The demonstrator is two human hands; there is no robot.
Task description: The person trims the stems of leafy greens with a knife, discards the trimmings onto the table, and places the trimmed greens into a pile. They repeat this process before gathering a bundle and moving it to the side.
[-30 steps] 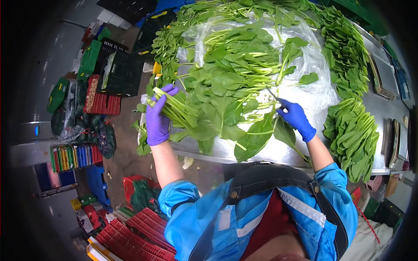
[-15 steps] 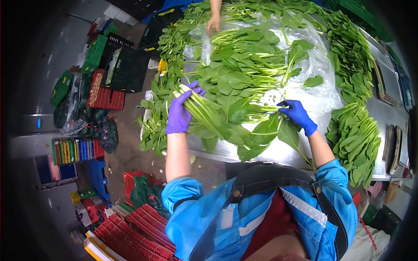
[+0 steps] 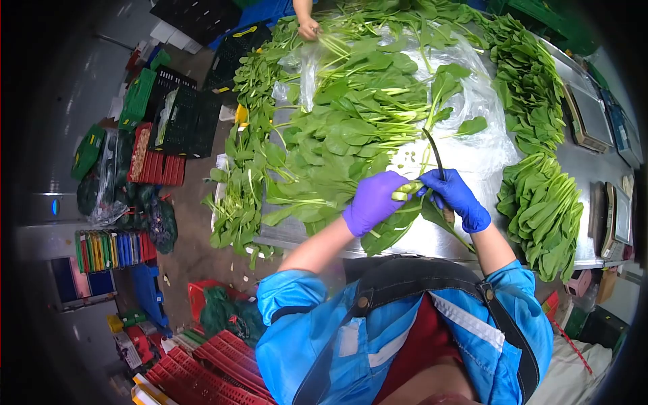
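In a purple glove, my left hand [image 3: 373, 201] is closed round a bunch of leafy greens, its pale stem ends [image 3: 406, 191] pointing right. My right hand [image 3: 460, 198], gloved in blue, meets those stem ends. It grips a curved knife [image 3: 436, 154] whose thin dark blade rises above the fingers; a bit of brownish handle shows below. Beyond both hands, a heap of loose greens [image 3: 351, 128] covers the middle of the metal table [image 3: 287, 233], partly over clear plastic sheeting [image 3: 489, 142].
Another person's hand [image 3: 308, 28] is at the stems on the far side. Stacked greens [image 3: 540, 209] line the right edge, near scales [image 3: 617, 223]. Crates [image 3: 192, 115] stand on the floor to the left; red crates [image 3: 209, 371] sit at lower left.
My left hand has moved right with the bunch, turning its stem ends toward my right hand. The curved knife now shows in my right hand. The other person's hand has shifted up and left.
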